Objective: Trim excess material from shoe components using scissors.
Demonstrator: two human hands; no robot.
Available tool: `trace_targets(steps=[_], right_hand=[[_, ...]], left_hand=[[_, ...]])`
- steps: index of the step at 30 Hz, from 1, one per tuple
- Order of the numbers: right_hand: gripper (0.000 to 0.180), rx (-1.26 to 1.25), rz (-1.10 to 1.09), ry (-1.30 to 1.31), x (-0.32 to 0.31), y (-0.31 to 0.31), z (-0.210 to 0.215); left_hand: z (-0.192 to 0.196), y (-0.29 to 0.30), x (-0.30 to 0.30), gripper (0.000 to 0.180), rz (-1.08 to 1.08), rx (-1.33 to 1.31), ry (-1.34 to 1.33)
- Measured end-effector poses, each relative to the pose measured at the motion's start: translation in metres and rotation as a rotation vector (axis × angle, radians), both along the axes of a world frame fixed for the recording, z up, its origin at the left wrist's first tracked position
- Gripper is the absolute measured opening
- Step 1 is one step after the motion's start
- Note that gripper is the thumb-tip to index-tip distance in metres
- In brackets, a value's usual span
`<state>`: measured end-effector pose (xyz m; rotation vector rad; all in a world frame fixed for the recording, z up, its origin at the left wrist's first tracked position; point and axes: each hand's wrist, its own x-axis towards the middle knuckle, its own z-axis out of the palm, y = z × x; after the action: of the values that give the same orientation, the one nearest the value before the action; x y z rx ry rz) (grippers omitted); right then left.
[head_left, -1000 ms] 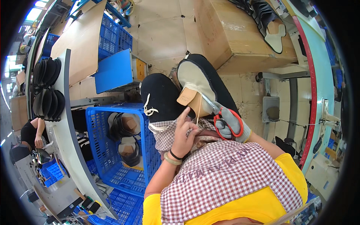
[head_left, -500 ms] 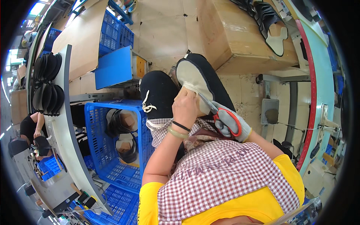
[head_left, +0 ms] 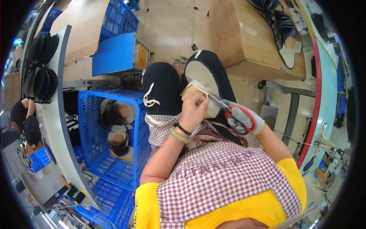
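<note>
A shoe upper (head_left: 203, 74) with cream lining and black edges lies over my right thigh. My bare left hand (head_left: 193, 110) is closed at its near end, with thumb and fingertips pinched on the cream edge. In my gloved right hand (head_left: 237, 124) are red-handled scissors (head_left: 228, 111), fingers wrapped round the loops. Their blades point up and left, against the right side of the upper, close to my left fingertips. The blade tips are hard to make out against the cream edge. White trimmings (head_left: 151, 100) lie on my dark left trouser leg.
Left of my legs stands a blue crate (head_left: 110, 165) holding several shoe uppers (head_left: 117, 138). A large cardboard box (head_left: 244, 42) stands ahead on the right, more uppers on top. Black curved pieces (head_left: 40, 82) line the left bench edge; another person's hand (head_left: 29, 148) is beyond.
The view has shifted slightly. My left fingers have curled more tightly over the edge of the upper. The scissors remain at its right side in my right hand.
</note>
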<state>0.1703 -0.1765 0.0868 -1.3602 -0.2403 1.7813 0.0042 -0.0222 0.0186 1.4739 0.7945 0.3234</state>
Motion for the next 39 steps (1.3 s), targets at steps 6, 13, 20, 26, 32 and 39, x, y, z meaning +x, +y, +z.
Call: trace_targets(steps=[6,13,20,26,32,39], right_hand=[[0.067,-0.024,-0.031,0.177,0.009,0.005,-0.003],[0.065,-0.106,-0.001,0.047,0.004,0.018,0.007],[0.059,-0.193,0.003,-0.067,-0.011,0.044,0.024],[0.058,-0.206,-0.08,0.047,-0.01,0.044,0.023],[0.056,-0.255,-0.072,0.04,-0.014,0.059,0.032],[0.042,-0.205,-0.226,0.556,-0.001,0.03,0.006]], left_hand=[[0.002,0.0,0.003,0.01,0.017,0.051,-0.017],[0.004,0.0,0.001,0.008,0.023,-0.058,-0.05],[-0.001,-0.004,-0.005,0.007,-0.045,-0.135,-0.145],[0.002,-0.008,-0.012,0.006,-0.067,0.06,-0.236],[-0.005,-0.009,-0.02,0.007,-0.067,0.039,-0.32],[-0.005,-0.011,-0.027,0.008,-0.051,-0.186,-0.472]])
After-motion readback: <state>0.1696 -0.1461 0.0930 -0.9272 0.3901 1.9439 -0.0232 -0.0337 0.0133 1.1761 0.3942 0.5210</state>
